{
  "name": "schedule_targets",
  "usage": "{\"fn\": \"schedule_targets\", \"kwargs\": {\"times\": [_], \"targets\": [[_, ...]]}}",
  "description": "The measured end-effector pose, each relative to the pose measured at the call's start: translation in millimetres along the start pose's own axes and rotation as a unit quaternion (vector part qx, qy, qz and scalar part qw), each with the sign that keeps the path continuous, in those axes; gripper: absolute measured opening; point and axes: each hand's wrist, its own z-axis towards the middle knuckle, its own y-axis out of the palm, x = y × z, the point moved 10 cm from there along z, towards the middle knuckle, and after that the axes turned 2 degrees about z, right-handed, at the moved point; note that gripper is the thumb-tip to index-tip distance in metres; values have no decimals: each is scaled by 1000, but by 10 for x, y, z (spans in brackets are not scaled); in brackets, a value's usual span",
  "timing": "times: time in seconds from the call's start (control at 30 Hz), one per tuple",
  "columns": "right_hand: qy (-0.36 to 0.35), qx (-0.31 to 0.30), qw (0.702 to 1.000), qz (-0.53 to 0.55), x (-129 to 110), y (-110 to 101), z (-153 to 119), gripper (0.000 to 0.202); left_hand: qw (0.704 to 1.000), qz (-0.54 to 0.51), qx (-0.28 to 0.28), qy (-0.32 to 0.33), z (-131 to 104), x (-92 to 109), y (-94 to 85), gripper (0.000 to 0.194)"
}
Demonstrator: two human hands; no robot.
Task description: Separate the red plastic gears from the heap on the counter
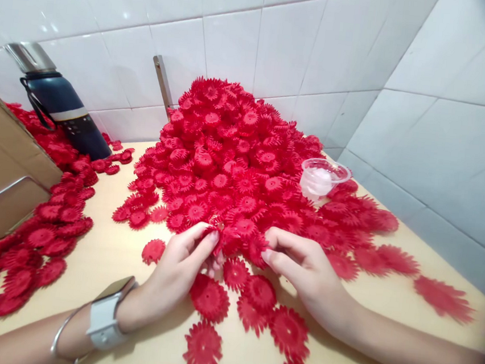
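My left hand (190,251), with a watch (108,312) and a bangle on its wrist, pinches a red petalled flower piece (212,237) between thumb and fingers. Opposite it, my right hand (298,267) has thumb and forefinger closed on the edge of another red flower piece (256,249). Both hands are at the front foot of a tall heap of red flower pieces (229,146). Several loose flower pieces (209,298) lie flat on the table below and between my hands. Whether the two held pieces touch each other is hard to make out.
A clear plastic cup (322,178) with something whitish inside rests on the heap's right side. At the left stand a dark blue bottle (69,108) and a cardboard box (8,165), with more red pieces (44,237) around them. White tiled walls (290,43) bound the table (141,344) behind and right.
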Motion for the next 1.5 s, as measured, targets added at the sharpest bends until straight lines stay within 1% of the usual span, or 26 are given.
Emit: {"fn": "schedule_targets", "kwargs": {"times": [0.1, 0.23, 0.4, 0.6, 0.73, 0.87, 1.0, 1.07, 1.23, 1.37, 1.4, 1.43, 1.47, 1.5], "targets": [[-1, 2, 1000, 5, -2, -3, -9, 21, 999, 29, 15, -5, -17, -11, -41, 28], [-3, 4, 1000, -6, -3, -11, -13, 20, 997, 71, 31, 14, -30, 17, -94, 35], [-13, -3, 1000, -10, -17, 1, -10, 21, 995, 100, 2, 29, -32, 75, -32, 40], [-105, -18, 989, -104, -221, 69, -62, 21, 986, 152, -24, 61, -45, 169, 40, 45], [-120, -20, 986, -111, -210, 88, -87, 25, 983, 167, -28, 75, -49, 200, 60, 49], [-128, -10, 986, -102, -182, 57, -103, 16, 982, 171, -32, 75, -52, 178, 75, 50], [-196, -61, 966, -157, -321, 178, -159, 27, 979, 182, -45, 81, -63, 153, 104, 46], [-214, -75, 959, -170, -368, 217, -178, 27, 977, 191, -51, 86, -69, 146, 119, 42], [-172, -86, 965, -177, -296, 257, -138, 8, 964, 227, -63, 124, -90, 220, 170, 37], [-169, -73, 964, -193, -282, 245, -118, 14, 952, 241, -120, 145, -135, 302, 302, 26], [-169, -68, 964, -192, -285, 235, -118, 15, 952, 238, -129, 146, -146, 317, 319, 26], [-167, -62, 966, -190, -286, 221, -118, 15, 953, 232, -129, 145, -149, 327, 316, 28], [-163, -54, 967, -187, -285, 203, -116, 16, 958, 224, -113, 139, -141, 329, 279, 31], [-156, -43, 969, -184, -281, 176, -113, 16, 965, 212, -82, 130, -124, 323, 209, 34]]}}
